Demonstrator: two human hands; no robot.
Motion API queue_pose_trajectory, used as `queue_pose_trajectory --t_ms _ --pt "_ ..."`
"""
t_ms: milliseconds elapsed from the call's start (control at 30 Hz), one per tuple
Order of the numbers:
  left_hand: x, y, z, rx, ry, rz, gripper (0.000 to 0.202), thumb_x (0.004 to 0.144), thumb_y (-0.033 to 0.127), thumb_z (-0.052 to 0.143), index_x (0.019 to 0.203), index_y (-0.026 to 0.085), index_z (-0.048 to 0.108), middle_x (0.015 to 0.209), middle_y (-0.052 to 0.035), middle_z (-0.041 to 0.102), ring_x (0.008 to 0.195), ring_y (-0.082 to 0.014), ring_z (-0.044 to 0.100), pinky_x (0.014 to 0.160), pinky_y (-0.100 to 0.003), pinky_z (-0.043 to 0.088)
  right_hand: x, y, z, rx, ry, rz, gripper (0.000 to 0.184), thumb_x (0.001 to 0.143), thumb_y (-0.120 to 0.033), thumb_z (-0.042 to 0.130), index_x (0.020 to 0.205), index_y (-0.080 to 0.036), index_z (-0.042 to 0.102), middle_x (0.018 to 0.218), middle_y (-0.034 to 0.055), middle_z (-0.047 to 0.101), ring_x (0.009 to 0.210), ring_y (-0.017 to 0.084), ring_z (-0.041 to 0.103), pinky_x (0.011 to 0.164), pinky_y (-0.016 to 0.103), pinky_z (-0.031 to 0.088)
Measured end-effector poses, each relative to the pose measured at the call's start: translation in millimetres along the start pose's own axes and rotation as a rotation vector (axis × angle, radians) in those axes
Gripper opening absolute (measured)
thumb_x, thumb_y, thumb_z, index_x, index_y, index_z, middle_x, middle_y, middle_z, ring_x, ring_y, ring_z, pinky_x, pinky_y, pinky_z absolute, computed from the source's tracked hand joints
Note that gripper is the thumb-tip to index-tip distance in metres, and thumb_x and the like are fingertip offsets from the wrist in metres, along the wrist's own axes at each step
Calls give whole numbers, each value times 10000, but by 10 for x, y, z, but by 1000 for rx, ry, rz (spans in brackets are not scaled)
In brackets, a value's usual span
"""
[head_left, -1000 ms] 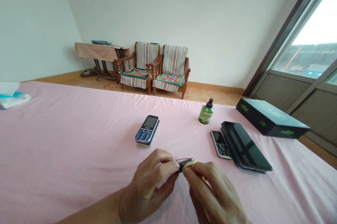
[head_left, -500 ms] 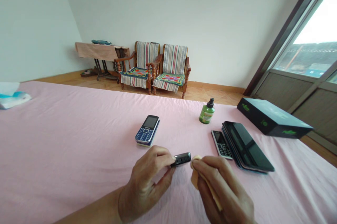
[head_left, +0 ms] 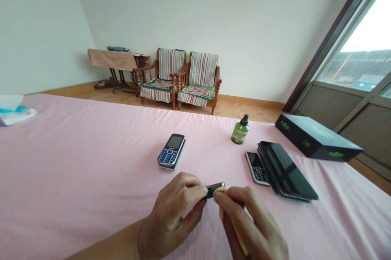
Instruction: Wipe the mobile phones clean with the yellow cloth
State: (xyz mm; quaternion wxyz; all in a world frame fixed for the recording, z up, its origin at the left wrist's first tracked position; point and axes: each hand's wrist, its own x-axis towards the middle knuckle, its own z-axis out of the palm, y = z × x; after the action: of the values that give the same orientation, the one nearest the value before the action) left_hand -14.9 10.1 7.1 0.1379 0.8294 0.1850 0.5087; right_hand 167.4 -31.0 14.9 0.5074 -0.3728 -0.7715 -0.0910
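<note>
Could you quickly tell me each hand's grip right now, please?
Left hand: closed on a small black device.
Right hand: closed on a tan cloth.

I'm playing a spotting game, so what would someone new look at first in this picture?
Your eye would land first on the left hand pinching a small black thing at the bottom middle, with the right hand pressing a tan cloth against it. Next comes the big pink sheet spread across the whole lower part. Then you'd notice the bright window at the top right and two striped wooden chairs by the far wall.
</note>
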Motion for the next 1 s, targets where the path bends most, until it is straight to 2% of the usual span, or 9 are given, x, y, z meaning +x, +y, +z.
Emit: queue_pose_trajectory --t_ms 67,200,267,400,567,767,933,1000 --pt "6 1 -2 0 -7 1 406 841 -63 551 1181 159 539 970 -86 595 884 -185 588 753 -290 531 22 1 -24 -10 -57 -59 337 839 48 505 1107 -97 648 894 100 624 750 151 616 638 229 570" --pt "12 -1 1 13 -8 1 397 844 -57 564 1178 157 544 961 -88 592 878 -185 592 750 -285 529 69 32 -62 -28 3 -32 324 843 57 465 1058 -94 656 876 105 622 752 162 609 641 256 572" --pt "13 -5 4 18 -9 0 390 847 -51 562 1174 161 544 959 -87 593 877 -186 593 748 -287 532 78 40 -69 -35 -9 -53 307 843 52 481 1057 -84 654 870 108 620 742 162 602 628 255 571" --pt "9 -12 10 17 -1 1 396 854 -46 552 1183 172 534 963 -84 593 872 -183 590 742 -289 534 60 26 -71 -7 -89 -103 289 868 15 526 1123 -65 637 885 114 623 726 155 587 599 246 559" --pt "21 -14 0 36 10 13 384 846 -58 551 1160 162 536 952 -83 594 869 -179 585 738 -281 527 41 78 -84 -57 -70 -158 331 888 14 479 1179 -57 621 937 126 622 797 175 600 644 269 564" --pt "44 -26 -18 88 35 10 350 849 -38 552 1132 168 541 934 -78 592 850 -180 587 723 -283 527 54 201 -101 -83 -12 -2 297 878 2 507 1116 -98 654 912 102 588 795 168 617 648 269 571" --pt "37 -11 -15 44 27 27 344 853 -34 552 1136 161 550 922 -78 597 835 -176 593 714 -276 533 105 68 -103 -43 -22 -137 336 855 41 500 1141 -64 641 921 112 617 795 156 634 671 231 577" --pt "37 -6 -14 44 25 24 341 862 -24 547 1145 167 552 925 -79 604 839 -179 598 718 -279 538 108 32 -98 -44 -57 -148 335 865 30 480 1144 -65 639 930 117 629 813 164 637 686 235 581"
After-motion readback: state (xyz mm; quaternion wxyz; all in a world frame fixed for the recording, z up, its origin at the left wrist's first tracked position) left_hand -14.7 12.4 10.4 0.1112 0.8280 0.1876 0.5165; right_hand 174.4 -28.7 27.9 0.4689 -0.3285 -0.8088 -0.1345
